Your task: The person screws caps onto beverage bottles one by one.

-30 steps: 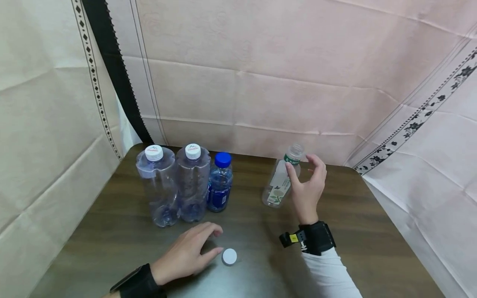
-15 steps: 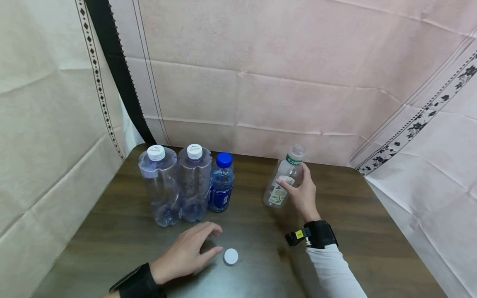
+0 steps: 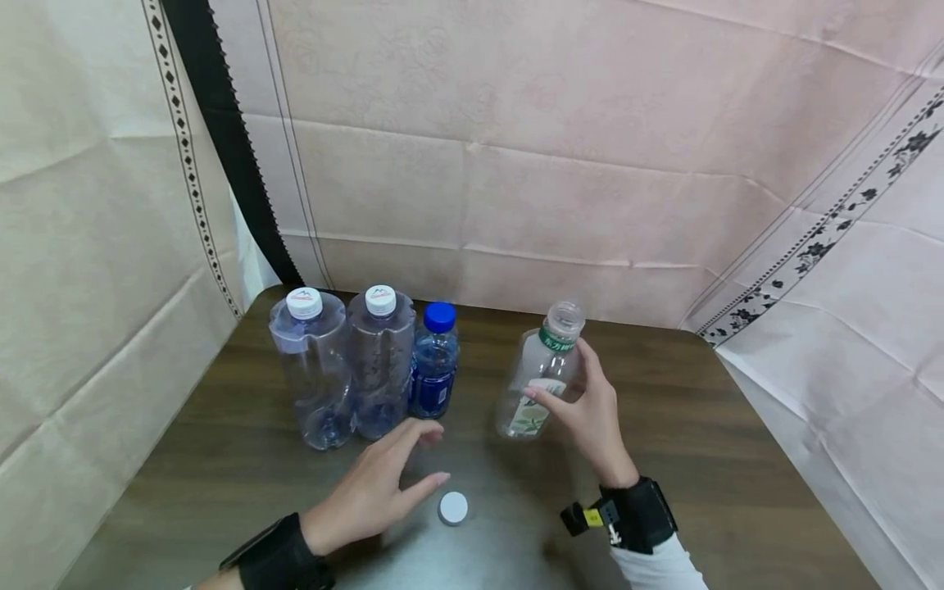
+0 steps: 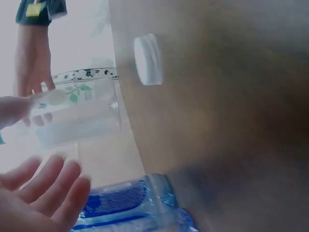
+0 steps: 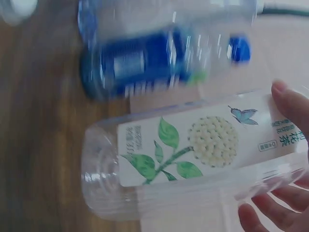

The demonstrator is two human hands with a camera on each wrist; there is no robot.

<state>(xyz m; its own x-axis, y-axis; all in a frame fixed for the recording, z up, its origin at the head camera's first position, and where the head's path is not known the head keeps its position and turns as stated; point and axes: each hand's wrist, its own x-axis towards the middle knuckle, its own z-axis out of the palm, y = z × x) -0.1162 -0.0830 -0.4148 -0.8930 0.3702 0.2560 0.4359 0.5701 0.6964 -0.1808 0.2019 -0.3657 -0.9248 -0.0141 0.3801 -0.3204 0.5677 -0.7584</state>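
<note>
My right hand (image 3: 590, 414) grips a clear plastic bottle (image 3: 542, 365) with an uncapped mouth and a green neck ring. Its white label (image 5: 193, 145) shows a pale round flower, green leaves and a butterfly. The bottle leans, and in the right wrist view its base looks lifted off the table. My left hand (image 3: 379, 492) hovers low over the table with thumb and fingers spread, holding nothing. Just right of its thumb lies a white bottle cap (image 3: 453, 508), apart from the hand. In the left wrist view the cap (image 4: 148, 59) shows its ridged side.
Two large clear bottles (image 3: 313, 369) with white caps stand at the back left of the wooden table (image 3: 708, 459). Beside them is a smaller bottle (image 3: 433, 360) with a blue cap and blue label. Pale cloth (image 3: 472, 164) hangs behind the table.
My right hand has wrapped lower around the clear bottle and brought it left and nearer to me. The left hand has shifted slightly, its fingers a little higher. The cap stays put.
</note>
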